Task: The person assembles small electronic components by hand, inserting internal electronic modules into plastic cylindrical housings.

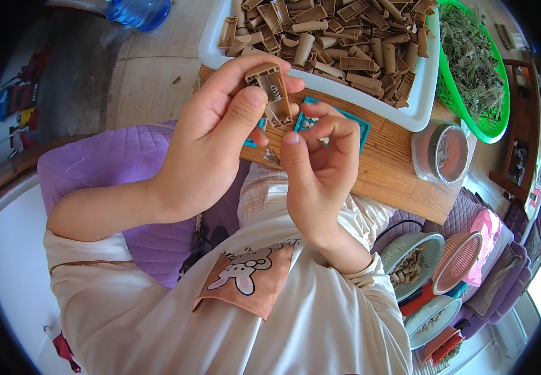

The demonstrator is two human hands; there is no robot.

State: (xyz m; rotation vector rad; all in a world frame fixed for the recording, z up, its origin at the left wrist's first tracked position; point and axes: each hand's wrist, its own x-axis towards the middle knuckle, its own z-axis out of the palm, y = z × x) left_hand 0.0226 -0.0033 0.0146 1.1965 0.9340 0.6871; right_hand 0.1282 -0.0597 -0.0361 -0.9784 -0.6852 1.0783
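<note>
My left hand holds a small tan plastic case with a metal spring inside, thumb pressed on its lower part. My right hand is just below and right of it, fingers pinched on a small metal piece at the case's lower end. Behind both hands lies a teal tray holding small parts, mostly hidden by my fingers. All of this is above a wooden board.
A white tub full of several tan plastic cases stands at the back. A green basket of metal springs is to its right, a tape roll below it. Baskets and bowls sit at lower right, a purple cushion left.
</note>
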